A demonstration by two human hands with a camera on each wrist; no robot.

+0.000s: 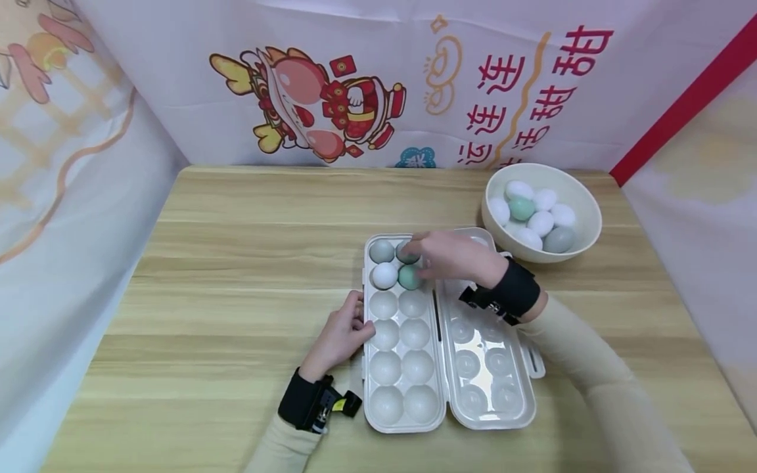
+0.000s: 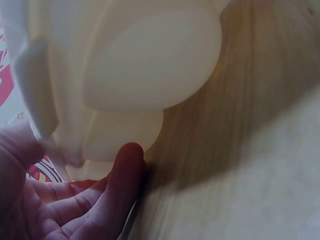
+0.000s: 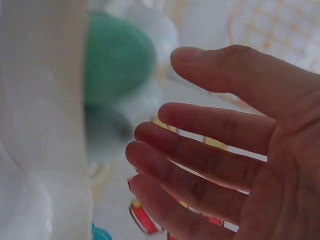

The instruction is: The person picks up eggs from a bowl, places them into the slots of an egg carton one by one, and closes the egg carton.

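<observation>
An open white plastic egg carton [image 1: 387,368] lies on the table. Its far end holds a pale grey-blue egg [image 1: 381,251], a darker grey egg [image 1: 405,255] partly behind fingers, a white egg [image 1: 385,276] and a green egg [image 1: 409,278]. My left hand [image 1: 340,336] grips the carton's left side, thumb at the rim and fingers against the cups [image 2: 127,132] from outside. Over the far eggs hovers my right hand [image 1: 452,256]. In the right wrist view its fingers [image 3: 200,150] are spread with nothing between them, beside the green egg [image 3: 117,57].
A cream bowl [image 1: 585,240] with several white, green and grey eggs stands at the back right, beside the carton's lid [image 1: 493,387]. The lid lies folded out to the right, partly under my right forearm. Printed cloth [image 1: 378,79] hangs behind the wooden table [image 1: 248,263].
</observation>
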